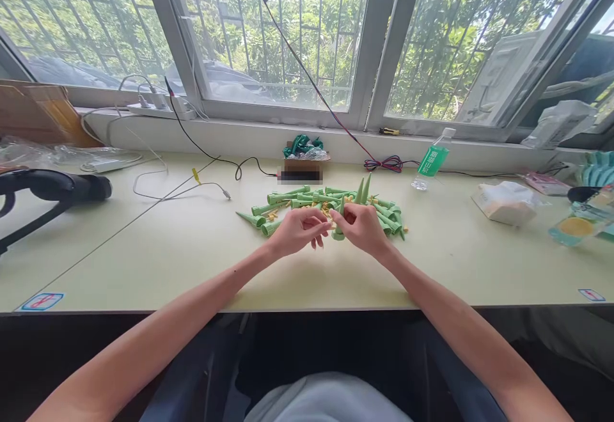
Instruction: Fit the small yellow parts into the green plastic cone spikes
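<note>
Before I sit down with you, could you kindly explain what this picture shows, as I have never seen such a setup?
There is no machine here: one person works with two bare hands, seen by a camera worn on the head, looking forward and down. On the pale table lie many green tapered pieces with small yellowish bits among them. A clear bottle stands behind, to the right. The right hand has its thumb against an upright green cone; whether its grip bears the cone is unclear. The left hand brings its fingertips close; I cannot tell whether they hold anything.
</note>
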`<action>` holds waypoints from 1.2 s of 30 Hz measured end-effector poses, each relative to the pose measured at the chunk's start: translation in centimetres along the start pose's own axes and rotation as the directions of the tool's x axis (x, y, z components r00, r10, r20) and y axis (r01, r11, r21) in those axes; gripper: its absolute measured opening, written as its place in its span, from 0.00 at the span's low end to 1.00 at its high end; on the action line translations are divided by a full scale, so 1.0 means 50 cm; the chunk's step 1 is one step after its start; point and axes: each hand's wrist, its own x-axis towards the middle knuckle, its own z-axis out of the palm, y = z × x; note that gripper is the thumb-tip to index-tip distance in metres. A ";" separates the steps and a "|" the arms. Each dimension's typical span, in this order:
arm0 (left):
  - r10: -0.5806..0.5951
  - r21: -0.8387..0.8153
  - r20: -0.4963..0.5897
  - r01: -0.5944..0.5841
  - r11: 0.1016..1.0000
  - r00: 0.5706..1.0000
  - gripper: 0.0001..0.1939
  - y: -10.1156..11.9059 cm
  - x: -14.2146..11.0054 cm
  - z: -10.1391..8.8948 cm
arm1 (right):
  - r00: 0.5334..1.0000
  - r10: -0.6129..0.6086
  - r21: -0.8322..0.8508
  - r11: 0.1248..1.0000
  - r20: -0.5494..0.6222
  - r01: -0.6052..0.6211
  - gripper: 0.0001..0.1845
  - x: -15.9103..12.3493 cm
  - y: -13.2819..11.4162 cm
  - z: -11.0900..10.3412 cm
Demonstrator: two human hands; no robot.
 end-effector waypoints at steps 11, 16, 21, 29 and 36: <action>-0.002 0.005 -0.018 0.003 1.000 1.000 0.20 -0.005 0.000 0.001 | 1.000 0.011 -0.003 1.000 -0.001 -0.011 0.26 0.001 0.002 0.000; -0.009 0.006 -0.024 0.009 1.000 1.000 0.20 -0.005 0.001 0.002 | 1.000 0.011 -0.002 1.000 0.005 -0.011 0.26 0.000 0.001 0.001; -0.017 0.035 -0.024 0.018 0.999 1.000 0.20 -0.005 0.001 0.005 | 1.000 0.005 0.011 1.000 0.015 -0.005 0.27 -0.003 -0.002 0.004; -0.014 0.070 -0.025 0.016 0.997 1.000 0.19 -0.004 -0.003 0.008 | 1.000 -0.006 0.057 0.998 0.028 0.004 0.28 -0.005 -0.007 0.004; -0.011 0.101 -0.038 0.015 0.995 0.999 0.20 -0.004 -0.004 0.008 | 0.999 0.000 0.085 0.996 0.037 -0.004 0.29 -0.006 -0.010 0.003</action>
